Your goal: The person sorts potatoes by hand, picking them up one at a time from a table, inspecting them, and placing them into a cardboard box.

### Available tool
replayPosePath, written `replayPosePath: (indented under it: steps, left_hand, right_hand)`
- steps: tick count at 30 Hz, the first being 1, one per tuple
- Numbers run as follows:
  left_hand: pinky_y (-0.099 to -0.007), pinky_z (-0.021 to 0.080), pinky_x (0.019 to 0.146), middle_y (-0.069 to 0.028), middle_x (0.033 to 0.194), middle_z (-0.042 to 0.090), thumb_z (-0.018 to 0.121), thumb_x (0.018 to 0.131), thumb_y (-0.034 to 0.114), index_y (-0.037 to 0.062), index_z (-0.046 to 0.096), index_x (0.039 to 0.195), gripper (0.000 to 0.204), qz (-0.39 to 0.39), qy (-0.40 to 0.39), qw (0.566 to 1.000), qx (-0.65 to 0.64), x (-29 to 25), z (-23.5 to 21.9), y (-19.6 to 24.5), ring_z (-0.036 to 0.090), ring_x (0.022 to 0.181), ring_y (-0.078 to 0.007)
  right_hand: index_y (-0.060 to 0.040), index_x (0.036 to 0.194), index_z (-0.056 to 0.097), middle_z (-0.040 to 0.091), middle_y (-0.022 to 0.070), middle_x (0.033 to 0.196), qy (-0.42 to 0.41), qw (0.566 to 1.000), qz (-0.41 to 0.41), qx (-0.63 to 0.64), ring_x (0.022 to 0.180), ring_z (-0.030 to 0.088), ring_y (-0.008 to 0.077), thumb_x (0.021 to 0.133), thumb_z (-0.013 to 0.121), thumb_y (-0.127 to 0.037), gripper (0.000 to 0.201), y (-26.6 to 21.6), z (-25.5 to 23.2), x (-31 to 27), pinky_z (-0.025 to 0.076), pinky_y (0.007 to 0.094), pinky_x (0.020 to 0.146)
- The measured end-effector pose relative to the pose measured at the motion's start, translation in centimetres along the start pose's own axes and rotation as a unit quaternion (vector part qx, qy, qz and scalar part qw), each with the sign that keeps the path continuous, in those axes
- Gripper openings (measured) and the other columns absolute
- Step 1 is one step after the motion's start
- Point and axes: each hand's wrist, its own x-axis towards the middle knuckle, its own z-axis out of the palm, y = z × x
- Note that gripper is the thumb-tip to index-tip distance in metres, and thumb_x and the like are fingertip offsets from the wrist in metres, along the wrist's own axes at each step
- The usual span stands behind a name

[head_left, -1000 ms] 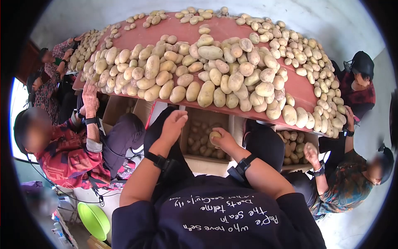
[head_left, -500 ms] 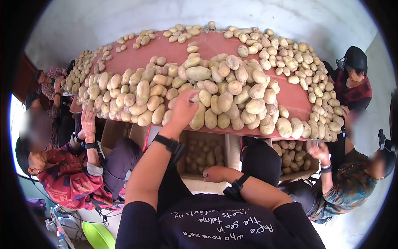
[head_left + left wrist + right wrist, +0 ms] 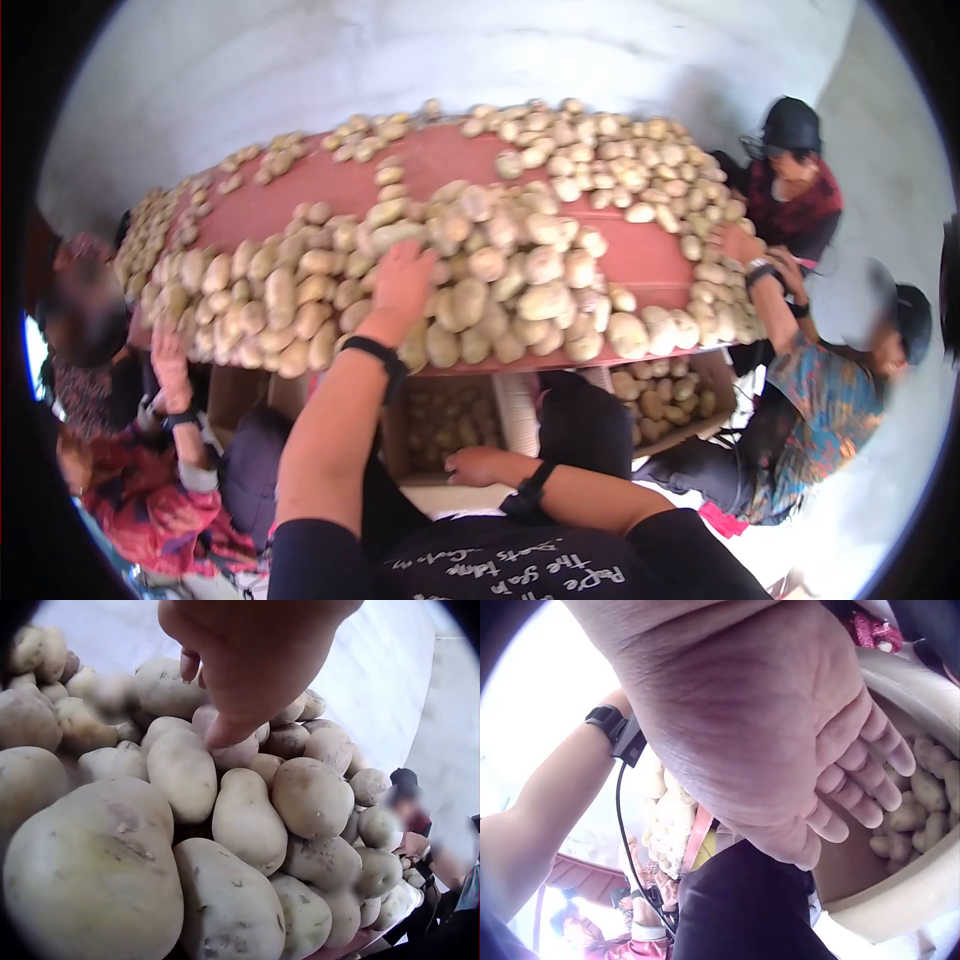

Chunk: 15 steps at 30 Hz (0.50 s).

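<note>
Potatoes lie heaped along the near side of a red table. My left hand is over the middle of the heap, its fingers bent down among the potatoes. In the left wrist view, the left hand has its thumb against a pinkish potato, with a larger potato behind the fingers; nothing is visibly gripped. My right hand is low, at the near edge of a box of potatoes. Seen by the right wrist, the right hand is empty, its fingers loosely bent.
Another box of potatoes stands below the table on the right. People sit on both sides, one with a hand at the right-hand potatoes. The wearer's dark-clad knee lies between the boxes.
My left hand has risen from above the box onto the heap. The potato in my right hand one second ago is gone from it, and that hand has stayed low. The head view has shifted.
</note>
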Motion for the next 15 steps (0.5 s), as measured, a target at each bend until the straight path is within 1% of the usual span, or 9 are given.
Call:
replayPosePath:
  steps: [3, 5, 6, 7, 10, 12, 13, 14, 15]
  left_hand:
    - [-0.0419, 0.043, 0.086, -0.0069, 0.1, 0.055, 0.07, 0.065, 0.009, 0.0124, 0.059, 0.097, 0.034, 0.031, -0.016, 0.999, -0.027, 0.4, -1.7, 0.3, 0.051, 0.106, -0.0274]
    - [-0.0419, 0.042, 0.088, -0.0066, 0.102, 0.056, 0.074, 0.062, 0.011, 0.0123, 0.058, 0.096, 0.037, 0.028, -0.03, 0.998, -0.044, 0.7, -2.5, 0.2, 0.05, 0.108, -0.0263]
    - [-0.0419, 0.042, 0.089, -0.0064, 0.102, 0.056, 0.077, 0.061, 0.012, 0.0123, 0.057, 0.095, 0.039, 0.018, -0.044, 0.998, -0.048, 0.4, -3.1, 0.2, 0.05, 0.11, -0.0257]
    - [-0.0442, 0.044, 0.086, -0.0078, 0.099, 0.059, 0.077, 0.065, 0.016, 0.0104, 0.056, 0.095, 0.038, 0.007, -0.024, 0.999, -0.047, 0.2, -4.1, 0.6, 0.054, 0.102, -0.03]
    - [-0.0433, 0.047, 0.08, -0.0099, 0.095, 0.06, 0.077, 0.07, 0.019, 0.0072, 0.055, 0.098, 0.037, -0.149, 0.004, 0.972, -0.18, -1.5, -5.7, 0.4, 0.059, 0.089, -0.0308]
    - [-0.0385, 0.05, 0.074, -0.0086, 0.092, 0.063, 0.073, 0.079, 0.021, 0.0041, 0.054, 0.106, 0.036, -0.219, 0.009, 0.92, -0.325, -4.2, -4.9, -1.6, 0.062, 0.082, -0.0257]
    - [-0.0345, 0.05, 0.075, -0.0073, 0.094, 0.063, 0.069, 0.085, 0.023, 0.0044, 0.054, 0.109, 0.035, -0.246, 0.009, 0.843, -0.479, -5.6, -5.6, -1.3, 0.062, 0.085, -0.0213]
    - [-0.0306, 0.049, 0.076, -0.006, 0.096, 0.064, 0.065, 0.09, 0.025, 0.0046, 0.053, 0.113, 0.033, -0.264, 0.014, 0.738, -0.621, -7.0, -6.3, -0.7, 0.062, 0.089, -0.0169]
    - [-0.026, 0.048, 0.074, -0.0048, 0.102, 0.065, 0.057, 0.096, 0.026, 0.0053, 0.051, 0.12, 0.032, -0.319, -0.062, 0.68, -0.658, -8.3, -8.2, -0.3, 0.063, 0.09, -0.0139]
  right_hand:
    - [-0.003, 0.107, 0.064, 0.065, 0.0205, 0.102, -0.001, 1.0, 0.01, -0.004, 0.098, 0.062, 0.0387, 0.084, 0.06, -0.032, 0.037, -0.2, -0.3, -0.2, 0.048, 0.0477, 0.084]
    - [-0.0027, 0.107, 0.063, 0.065, 0.0206, 0.102, -0.008, 1.0, 0.011, -0.018, 0.098, 0.062, 0.0388, 0.084, 0.06, -0.031, 0.037, -0.6, -0.5, -0.3, 0.048, 0.0481, 0.084]
    - [-0.0025, 0.107, 0.064, 0.065, 0.0209, 0.102, 0.007, 1.0, 0.018, -0.008, 0.097, 0.062, 0.0391, 0.083, 0.06, -0.03, 0.037, -0.8, -0.7, -0.7, 0.048, 0.0482, 0.084]
    - [-0.0023, 0.107, 0.064, 0.065, 0.0212, 0.101, 0.015, 1.0, 0.017, 0.002, 0.097, 0.062, 0.0393, 0.083, 0.059, -0.03, 0.037, -1.1, -1.0, -1.1, 0.048, 0.0483, 0.084]
    - [-0.0018, 0.106, 0.065, 0.066, 0.0229, 0.1, 0.03, 1.0, -0.004, -0.008, 0.095, 0.063, 0.0402, 0.081, 0.057, -0.029, 0.038, -1.4, -1.5, -0.7, 0.049, 0.0471, 0.084]
    - [-0.0021, 0.109, 0.065, 0.065, 0.0231, 0.104, 0.066, 0.997, -0.031, 0.014, 0.098, 0.062, 0.0403, 0.081, 0.058, -0.028, 0.038, -0.5, -1.0, 0.0, 0.049, 0.0458, 0.086]
    - [-0.0021, 0.107, 0.065, 0.066, 0.0219, 0.102, 0.063, 0.996, -0.053, 0.014, 0.097, 0.062, 0.0395, 0.083, 0.058, -0.027, 0.036, -0.4, -1.5, 0.2, 0.049, 0.0455, 0.086]
    - [-0.0024, 0.106, 0.065, 0.066, 0.0208, 0.1, 0.091, 0.991, -0.088, 0.036, 0.095, 0.062, 0.0391, 0.084, 0.058, -0.028, 0.034, -0.1, -1.5, 0.4, 0.049, 0.0452, 0.084]
    - [-0.0028, 0.104, 0.064, 0.066, 0.0204, 0.097, 0.142, 0.98, -0.128, 0.063, 0.092, 0.062, 0.0393, 0.085, 0.057, -0.028, 0.032, 0.1, -1.3, 0.5, 0.049, 0.0453, 0.082]
